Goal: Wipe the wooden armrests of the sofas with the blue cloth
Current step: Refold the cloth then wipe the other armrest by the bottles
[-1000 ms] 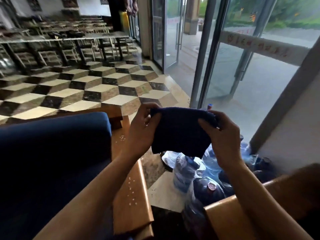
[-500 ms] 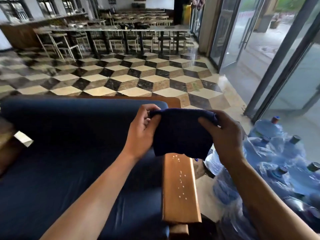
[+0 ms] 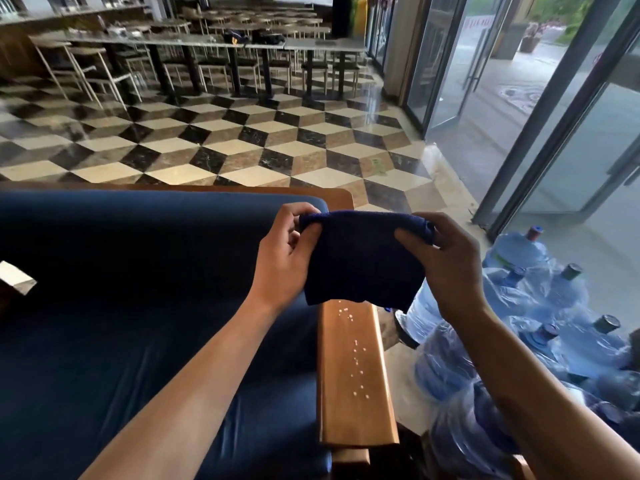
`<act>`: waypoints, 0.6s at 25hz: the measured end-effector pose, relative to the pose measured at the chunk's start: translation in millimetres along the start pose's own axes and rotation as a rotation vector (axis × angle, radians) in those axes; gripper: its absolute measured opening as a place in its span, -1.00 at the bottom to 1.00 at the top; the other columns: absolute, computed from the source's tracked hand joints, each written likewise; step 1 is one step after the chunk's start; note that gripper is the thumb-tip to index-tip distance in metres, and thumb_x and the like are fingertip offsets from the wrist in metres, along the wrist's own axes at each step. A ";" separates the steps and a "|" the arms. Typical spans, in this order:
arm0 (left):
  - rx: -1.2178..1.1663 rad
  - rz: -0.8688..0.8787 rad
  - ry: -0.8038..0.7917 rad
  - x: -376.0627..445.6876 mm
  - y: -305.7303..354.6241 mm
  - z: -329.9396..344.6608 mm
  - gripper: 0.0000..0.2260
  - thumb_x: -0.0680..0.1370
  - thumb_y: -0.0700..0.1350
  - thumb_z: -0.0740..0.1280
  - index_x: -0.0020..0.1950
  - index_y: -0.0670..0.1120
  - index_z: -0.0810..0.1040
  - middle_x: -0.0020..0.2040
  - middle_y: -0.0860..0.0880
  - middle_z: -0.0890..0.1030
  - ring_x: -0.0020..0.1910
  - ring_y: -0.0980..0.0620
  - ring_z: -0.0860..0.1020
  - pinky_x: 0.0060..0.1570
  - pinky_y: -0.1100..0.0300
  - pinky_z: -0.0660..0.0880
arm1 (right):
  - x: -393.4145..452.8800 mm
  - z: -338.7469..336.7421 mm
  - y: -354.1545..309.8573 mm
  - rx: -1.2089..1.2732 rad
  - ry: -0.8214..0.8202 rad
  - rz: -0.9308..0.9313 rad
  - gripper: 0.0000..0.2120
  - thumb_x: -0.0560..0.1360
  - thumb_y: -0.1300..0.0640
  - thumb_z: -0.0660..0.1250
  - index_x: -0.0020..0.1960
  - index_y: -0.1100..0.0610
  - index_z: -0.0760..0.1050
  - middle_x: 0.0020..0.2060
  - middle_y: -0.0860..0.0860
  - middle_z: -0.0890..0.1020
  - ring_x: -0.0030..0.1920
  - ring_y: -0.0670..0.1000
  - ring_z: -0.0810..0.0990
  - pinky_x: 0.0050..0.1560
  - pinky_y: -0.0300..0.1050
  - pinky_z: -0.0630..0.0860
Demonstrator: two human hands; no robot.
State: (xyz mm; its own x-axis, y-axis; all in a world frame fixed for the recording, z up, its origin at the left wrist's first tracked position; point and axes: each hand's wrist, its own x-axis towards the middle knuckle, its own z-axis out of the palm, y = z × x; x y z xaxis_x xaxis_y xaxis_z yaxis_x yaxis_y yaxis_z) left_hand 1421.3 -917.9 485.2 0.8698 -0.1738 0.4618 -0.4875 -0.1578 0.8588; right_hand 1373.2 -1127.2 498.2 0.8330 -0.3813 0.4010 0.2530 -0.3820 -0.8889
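Nearest to me, the wooden armrest (image 3: 353, 375) runs away from the camera, glossy, with a scatter of pale specks along its top. I hold the blue cloth (image 3: 360, 261) in the air just above the armrest's far end, not touching the wood. My left hand (image 3: 284, 258) has its grip pinched shut on the cloth's upper left corner; my right hand (image 3: 450, 265) is clamped on the upper right corner, thumb in front. The cloth hangs folded between them and hides the far stretch of the armrest.

Left of the armrest lies the dark blue sofa seat (image 3: 121, 306), its near edge cut off by the frame. Right of the armrest, water bottles (image 3: 540, 323) wrapped in plastic are piled on the floor; I cannot count them. Beyond the armrest spreads a cube-patterned tile floor (image 3: 242, 147), then a long tabletop (image 3: 194, 43) with stools, too blurred for detail. Glass doors (image 3: 450, 64) stand to the far right.
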 end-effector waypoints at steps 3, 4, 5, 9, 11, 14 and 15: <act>-0.012 -0.039 0.001 -3.2 -10.7 13.4 -0.87 0.64 -0.16 0.26 0.17 0.00 0.47 0.00 0.10 0.61 -0.15 0.12 0.58 -0.18 0.29 0.51 | 2.7 -7.4 15.0 0.017 -0.013 0.043 -0.77 0.44 0.24 0.49 -0.06 -0.07 0.59 -0.12 -0.11 0.65 -0.10 -0.08 0.64 -0.13 -0.25 0.57; -0.007 -0.050 -0.002 -7.2 -16.1 19.0 -0.87 0.64 -0.16 0.27 0.17 0.01 0.47 -0.02 0.11 0.61 -0.18 0.13 0.57 -0.19 0.28 0.50 | 2.3 -10.2 22.4 0.005 -0.021 0.043 -0.78 0.44 0.24 0.49 -0.03 -0.04 0.59 -0.13 -0.17 0.64 -0.09 -0.07 0.64 -0.11 -0.23 0.59; -0.005 -0.068 -0.007 -12.7 -22.2 25.0 -0.87 0.64 -0.16 0.27 0.16 0.02 0.48 -0.04 0.12 0.60 -0.20 0.14 0.55 -0.20 0.29 0.49 | 1.1 -12.3 32.2 -0.009 -0.038 0.054 -0.77 0.45 0.24 0.48 -0.02 -0.05 0.59 -0.13 -0.21 0.63 -0.08 -0.06 0.65 -0.10 -0.20 0.61; 0.043 -0.172 -0.020 -48.2 -58.5 51.9 -0.89 0.63 -0.19 0.28 0.13 -0.04 0.49 -0.09 0.15 0.59 -0.24 0.19 0.53 -0.20 0.36 0.44 | -25.9 -13.7 91.2 0.000 -0.124 0.213 -0.72 0.46 0.23 0.46 -0.08 -0.16 0.56 -0.14 -0.09 0.66 -0.07 -0.01 0.66 -0.09 -0.06 0.61; 0.084 -0.261 -0.026 -75.5 -86.8 65.1 -0.90 0.62 -0.19 0.30 0.11 -0.03 0.51 -0.11 0.16 0.60 -0.22 0.19 0.54 -0.16 0.35 0.44 | -51.7 -12.2 130.5 0.005 -0.152 0.323 -0.73 0.46 0.24 0.47 -0.12 -0.15 0.56 -0.18 -0.04 0.66 -0.15 -0.03 0.63 -0.12 -0.08 0.56; 0.125 -0.443 -0.033 -130.9 -141.0 93.1 -0.91 0.61 -0.18 0.31 0.07 -0.01 0.52 -0.15 0.14 0.60 -0.23 0.22 0.53 -0.16 0.36 0.43 | -100.2 -10.2 196.6 -0.001 -0.192 0.499 -0.77 0.46 0.21 0.48 -0.10 -0.11 0.57 -0.21 0.00 0.68 -0.21 -0.05 0.62 -0.14 -0.08 0.56; 0.138 -0.495 -0.035 -150.4 -158.8 100.4 -0.91 0.61 -0.19 0.32 0.06 -0.01 0.53 -0.15 0.14 0.61 -0.22 0.23 0.53 -0.16 0.37 0.43 | -117.9 -9.0 218.3 -0.017 -0.210 0.543 -0.79 0.45 0.20 0.48 -0.09 -0.10 0.56 -0.21 0.01 0.68 -0.22 -0.05 0.63 -0.14 -0.06 0.58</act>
State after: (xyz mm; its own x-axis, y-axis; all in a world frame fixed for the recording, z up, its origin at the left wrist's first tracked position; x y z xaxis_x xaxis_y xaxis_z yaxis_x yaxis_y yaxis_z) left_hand 1360.2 -964.3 257.1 0.9969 -0.0784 -0.0027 -0.0254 -0.3555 0.9343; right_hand 1325.7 -1173.1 258.9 0.9214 -0.3517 -0.1652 -0.2440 -0.1929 -0.9504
